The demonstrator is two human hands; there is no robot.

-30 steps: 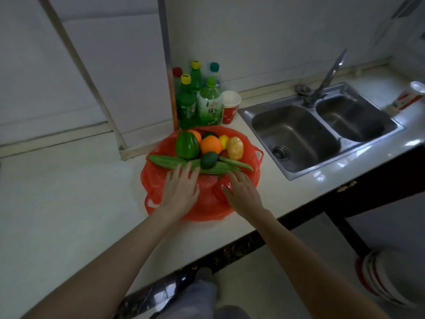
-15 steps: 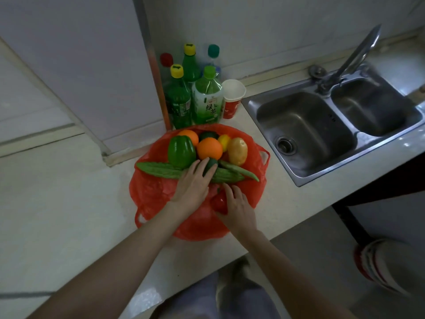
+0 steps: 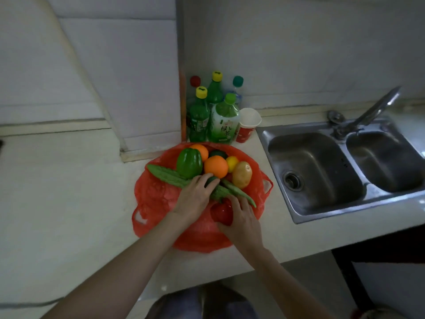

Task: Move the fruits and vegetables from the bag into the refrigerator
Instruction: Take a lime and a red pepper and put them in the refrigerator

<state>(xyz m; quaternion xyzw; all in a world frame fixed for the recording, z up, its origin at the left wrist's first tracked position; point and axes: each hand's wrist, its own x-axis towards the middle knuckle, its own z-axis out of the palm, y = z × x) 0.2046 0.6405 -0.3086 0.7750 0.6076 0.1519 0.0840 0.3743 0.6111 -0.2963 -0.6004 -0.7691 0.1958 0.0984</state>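
On the pale surface (image 3: 69, 203) lies a red plastic bag (image 3: 156, 196), spread flat under the produce. At its far left, a green bell pepper (image 3: 189, 162) sits beside an orange (image 3: 215, 166). The left hand (image 3: 195, 199) curls its grip over a small dark green fruit (image 3: 212, 180). The right hand (image 3: 241, 217) grasps a red tomato (image 3: 222, 214). A potato (image 3: 242, 174) sits further right, near the steel sink (image 3: 322, 176).
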